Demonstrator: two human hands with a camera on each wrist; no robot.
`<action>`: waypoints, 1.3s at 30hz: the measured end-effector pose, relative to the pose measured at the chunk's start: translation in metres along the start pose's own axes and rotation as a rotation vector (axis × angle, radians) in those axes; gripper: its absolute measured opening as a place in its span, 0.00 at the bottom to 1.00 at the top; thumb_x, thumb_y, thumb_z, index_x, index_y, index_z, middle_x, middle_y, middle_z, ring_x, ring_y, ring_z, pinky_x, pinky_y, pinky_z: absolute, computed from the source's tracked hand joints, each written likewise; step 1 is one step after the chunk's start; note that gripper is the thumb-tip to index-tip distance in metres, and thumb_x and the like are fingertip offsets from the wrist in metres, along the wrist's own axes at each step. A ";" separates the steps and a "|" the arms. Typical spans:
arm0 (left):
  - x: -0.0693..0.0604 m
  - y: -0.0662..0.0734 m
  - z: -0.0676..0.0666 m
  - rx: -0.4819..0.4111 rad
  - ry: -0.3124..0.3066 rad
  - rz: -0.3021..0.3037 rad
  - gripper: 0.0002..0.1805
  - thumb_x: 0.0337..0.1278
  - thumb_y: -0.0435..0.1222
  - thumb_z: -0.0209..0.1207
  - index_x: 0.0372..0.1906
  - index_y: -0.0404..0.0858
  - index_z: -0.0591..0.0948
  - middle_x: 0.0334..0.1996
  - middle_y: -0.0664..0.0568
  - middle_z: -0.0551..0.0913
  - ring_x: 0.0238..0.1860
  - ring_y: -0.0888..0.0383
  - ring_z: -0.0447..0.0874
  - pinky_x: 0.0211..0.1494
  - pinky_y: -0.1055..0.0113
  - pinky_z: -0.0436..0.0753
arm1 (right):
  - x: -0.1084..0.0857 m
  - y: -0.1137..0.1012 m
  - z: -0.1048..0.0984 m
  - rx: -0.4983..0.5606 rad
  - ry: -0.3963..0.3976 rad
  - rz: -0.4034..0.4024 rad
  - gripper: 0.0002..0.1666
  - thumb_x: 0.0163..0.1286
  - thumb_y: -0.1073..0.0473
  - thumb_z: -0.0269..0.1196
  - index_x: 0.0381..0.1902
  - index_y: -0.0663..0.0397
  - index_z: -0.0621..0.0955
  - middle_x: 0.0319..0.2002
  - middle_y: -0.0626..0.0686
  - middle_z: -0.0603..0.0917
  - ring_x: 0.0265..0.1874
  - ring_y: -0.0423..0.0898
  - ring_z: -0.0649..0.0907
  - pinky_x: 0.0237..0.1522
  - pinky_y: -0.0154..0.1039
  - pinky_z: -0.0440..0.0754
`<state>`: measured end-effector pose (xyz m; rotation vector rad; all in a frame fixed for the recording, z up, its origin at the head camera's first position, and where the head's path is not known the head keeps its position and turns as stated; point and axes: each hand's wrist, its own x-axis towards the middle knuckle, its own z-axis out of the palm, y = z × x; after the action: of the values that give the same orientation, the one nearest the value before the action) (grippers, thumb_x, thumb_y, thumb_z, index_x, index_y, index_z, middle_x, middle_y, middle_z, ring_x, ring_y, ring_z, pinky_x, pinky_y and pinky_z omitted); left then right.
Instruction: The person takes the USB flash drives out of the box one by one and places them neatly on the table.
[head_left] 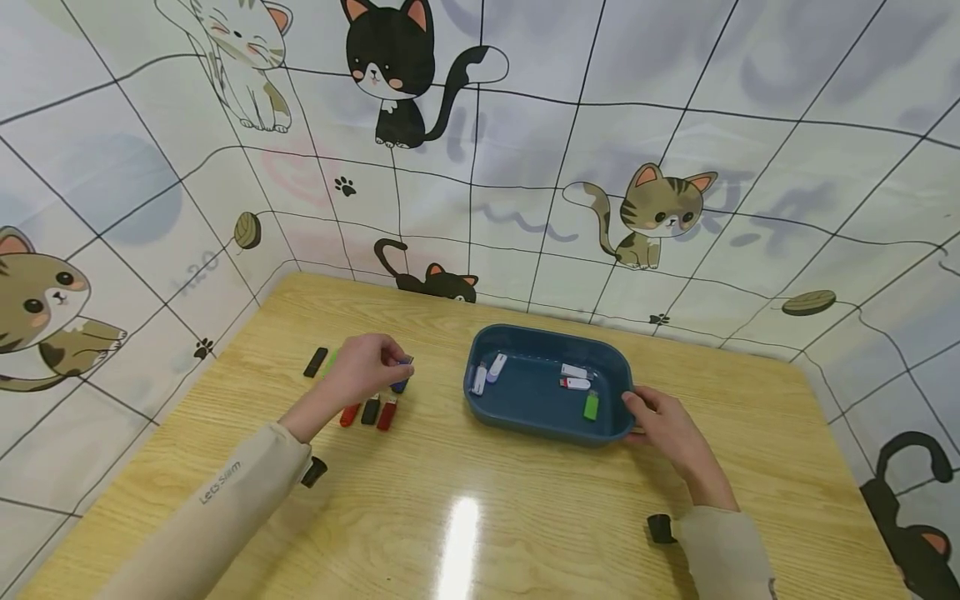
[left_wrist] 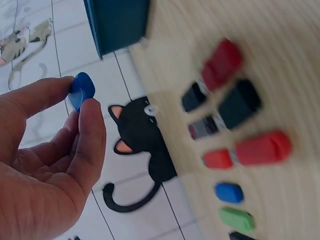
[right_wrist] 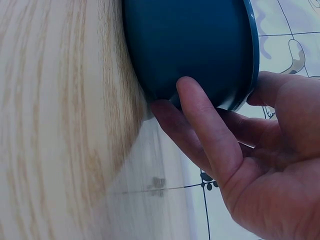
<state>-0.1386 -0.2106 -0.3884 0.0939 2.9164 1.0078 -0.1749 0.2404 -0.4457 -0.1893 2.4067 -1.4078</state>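
fingers pinching blue piece, wooden table (glare-streaked), cat-print backdrop

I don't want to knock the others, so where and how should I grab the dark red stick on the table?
I'd pinch the dark red stick across its body's long sides, from above, leaning in from the head view's right: it lies flat, with a black stick close on its left and the right side free.
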 end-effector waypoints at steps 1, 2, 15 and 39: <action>-0.001 -0.004 -0.001 -0.002 -0.001 -0.010 0.11 0.64 0.39 0.67 0.40 0.33 0.87 0.31 0.51 0.85 0.30 0.58 0.81 0.34 0.63 0.79 | 0.000 0.000 0.000 -0.001 0.000 0.000 0.38 0.86 0.48 0.48 0.77 0.74 0.60 0.70 0.75 0.68 0.61 0.65 0.80 0.48 0.44 0.87; -0.003 -0.008 -0.003 0.000 -0.001 -0.019 0.11 0.64 0.39 0.67 0.40 0.34 0.87 0.31 0.51 0.86 0.29 0.58 0.81 0.34 0.63 0.79 | 0.000 0.000 0.000 -0.002 0.001 0.000 0.38 0.86 0.48 0.48 0.77 0.74 0.60 0.70 0.75 0.68 0.61 0.65 0.80 0.48 0.44 0.87; -0.022 -0.053 -0.016 0.084 0.014 -0.062 0.09 0.65 0.36 0.66 0.37 0.32 0.87 0.28 0.51 0.86 0.25 0.59 0.78 0.30 0.63 0.76 | 0.001 0.003 0.000 0.007 -0.010 0.012 0.38 0.86 0.49 0.47 0.77 0.75 0.58 0.69 0.75 0.68 0.61 0.65 0.80 0.49 0.47 0.87; -0.023 -0.093 -0.011 0.222 -0.046 -0.138 0.17 0.63 0.35 0.65 0.17 0.40 0.81 0.13 0.57 0.73 0.19 0.60 0.67 0.26 0.65 0.66 | 0.001 0.001 -0.001 -0.004 -0.016 0.026 0.41 0.86 0.45 0.48 0.78 0.73 0.57 0.72 0.75 0.65 0.65 0.67 0.76 0.50 0.44 0.86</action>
<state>-0.1197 -0.2922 -0.4364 -0.0730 2.9336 0.6512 -0.1757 0.2416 -0.4462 -0.1688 2.3911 -1.3848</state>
